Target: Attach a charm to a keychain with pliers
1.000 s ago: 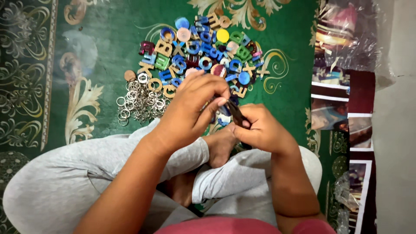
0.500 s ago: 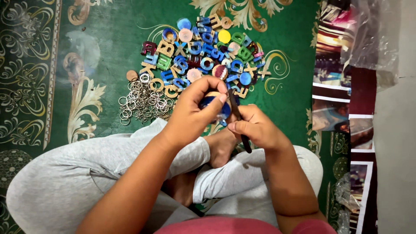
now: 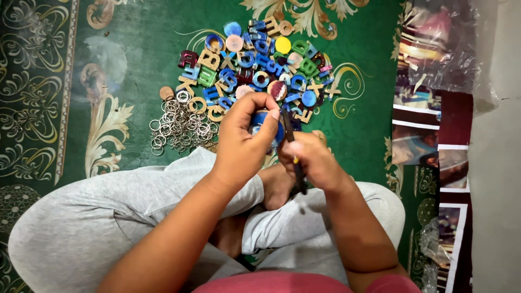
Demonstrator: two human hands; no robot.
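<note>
Seated cross-legged on a green patterned carpet, the person holds both hands together above the lap. The left hand pinches a small blue round piece between thumb and fingers; the right hand is closed on a slim dark tool, long axis running toward the body, its far tip touching the piece's right edge. Beyond the hands lie a heap of coloured letter pieces and, to its left, metal rings.

The left hand pinches a blue piece; the right hand holds a dark tool against it.
</note>
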